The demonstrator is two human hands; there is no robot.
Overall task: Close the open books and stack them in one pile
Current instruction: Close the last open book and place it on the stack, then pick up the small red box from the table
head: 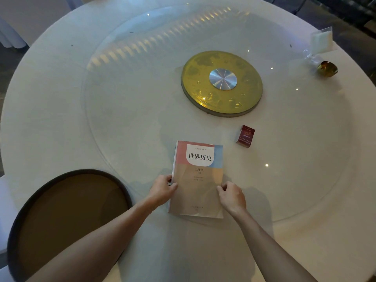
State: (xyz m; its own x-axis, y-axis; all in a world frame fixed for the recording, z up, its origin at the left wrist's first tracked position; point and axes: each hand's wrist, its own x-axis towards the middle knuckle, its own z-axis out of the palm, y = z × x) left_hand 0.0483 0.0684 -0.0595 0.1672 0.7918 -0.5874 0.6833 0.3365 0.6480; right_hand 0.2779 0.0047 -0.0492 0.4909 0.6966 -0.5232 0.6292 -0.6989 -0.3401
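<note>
Both hands' grip pinches the closed book (197,178) sides, lengthwise pointing away.

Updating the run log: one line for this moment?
book: closed, cover up | left hand: on spine edge | right hand: on opposite edge | open books: none visible

This looks like a restaurant banquet room. A large round table (50,98) in white cloth fills the frame, topped by a glass turntable (142,88) on a gold hub (221,84) at centre; more draped white cloth (10,35) shows upper left.
</note>
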